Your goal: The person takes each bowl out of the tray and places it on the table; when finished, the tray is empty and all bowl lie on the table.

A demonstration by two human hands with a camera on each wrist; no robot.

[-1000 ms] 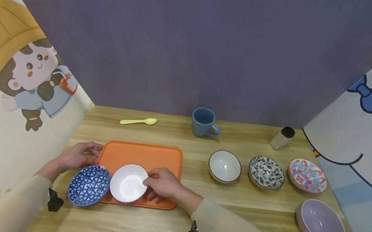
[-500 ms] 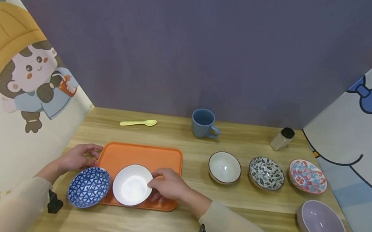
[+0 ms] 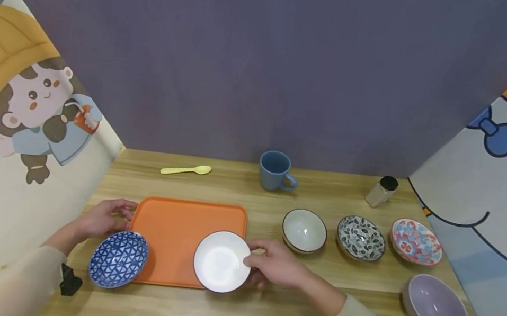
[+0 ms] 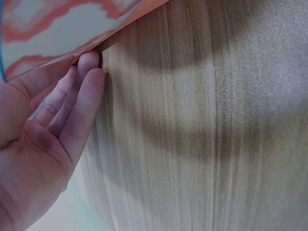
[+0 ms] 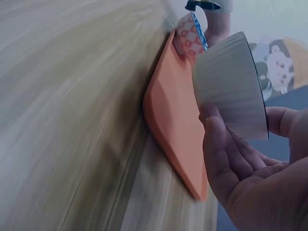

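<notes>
My right hand (image 3: 275,262) pinches the right rim of a white bowl (image 3: 222,262), thumb at the rim and fingers below. In the right wrist view this bowl (image 5: 228,89) is held up over the orange tray, its ribbed pale outside showing. My left hand (image 3: 106,218) lies at the left edge of the orange tray (image 3: 188,213), its fairly straight fingers (image 4: 89,96) reaching that edge. Just in front of it, a blue-and-white patterned bowl (image 3: 119,259) sits tilted over the tray's front left corner. Its red-and-white outside (image 4: 62,29) hides part of the left thumb.
A yellow spoon (image 3: 186,170), a blue mug (image 3: 274,171) and a black-lidded jar (image 3: 381,192) stand along the back. To the right are a small white bowl (image 3: 304,231), a black floral bowl (image 3: 361,238), a red-and-blue bowl (image 3: 416,242) and a lilac bowl (image 3: 436,306).
My right hand has carried the white bowl rightward, from beside the blue patterned bowl to the tray's front right corner. The left hand and the blue patterned bowl have stayed in place.
</notes>
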